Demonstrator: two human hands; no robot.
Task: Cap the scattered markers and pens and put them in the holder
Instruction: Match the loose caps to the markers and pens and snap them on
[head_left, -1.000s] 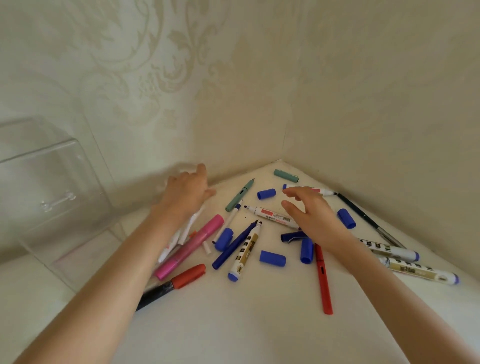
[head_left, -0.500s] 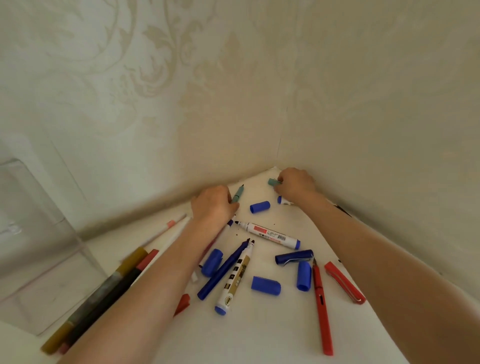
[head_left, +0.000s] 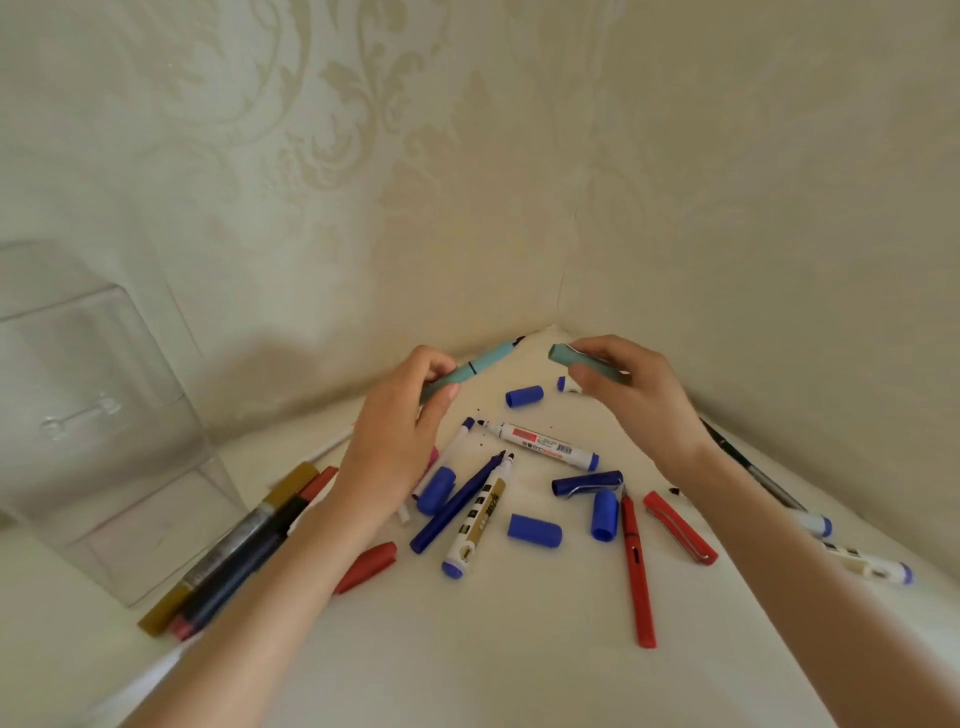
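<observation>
My left hand (head_left: 400, 426) holds an uncapped teal pen (head_left: 480, 364) above the white table, its tip pointing toward the wall corner. My right hand (head_left: 631, 395) grips the matching teal cap (head_left: 566, 356), its open end facing the pen tip with a small gap between them. Below lie scattered items: a white marker with a red label (head_left: 545, 445), a dark blue pen (head_left: 457, 503), a white and gold marker (head_left: 475, 522), a red pen (head_left: 636, 571), several loose blue caps (head_left: 534, 530), and a red cap (head_left: 678, 527). The clear holder (head_left: 104, 431) stands at the left.
Gold, black and red markers (head_left: 234, 551) lie bunched against the holder's base. A red cap (head_left: 366, 566) rests by my left forearm. More pens (head_left: 862, 564) lie along the right wall. Patterned walls meet in a corner right behind the hands.
Both hands have lifted off the table: the left has picked up the teal pen, the right has picked up the teal cap, and they have come toward each other.
</observation>
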